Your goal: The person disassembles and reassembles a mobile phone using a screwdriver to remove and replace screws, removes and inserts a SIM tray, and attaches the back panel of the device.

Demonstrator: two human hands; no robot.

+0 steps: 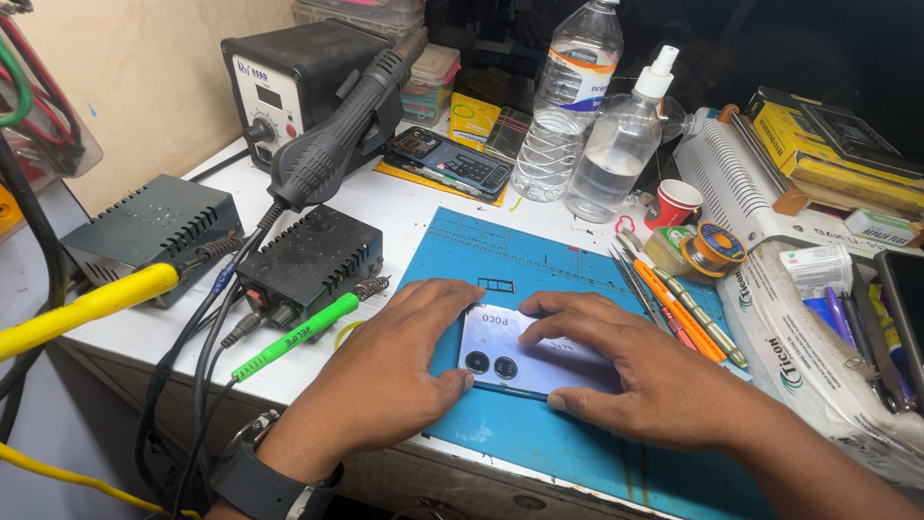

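Observation:
A pale lilac smartphone (525, 351) lies back side up on a blue work mat (539, 255), its two round camera lenses toward the left. My left hand (385, 371) grips the phone's left end, fingers over the top edge and thumb at the lower edge. My right hand (635, 361) presses on the phone's right part, fingers spread across its back and thumb along the near edge. A dark watch sits on my left wrist.
A hot-air station (289, 82) with its black handle stands at the back left, two black boxes and a green-handled iron (294, 339) in front. Two clear bottles (616, 144), a red cup (679, 200), solder spool, tweezers and screwdrivers (674, 308) lie right of the mat.

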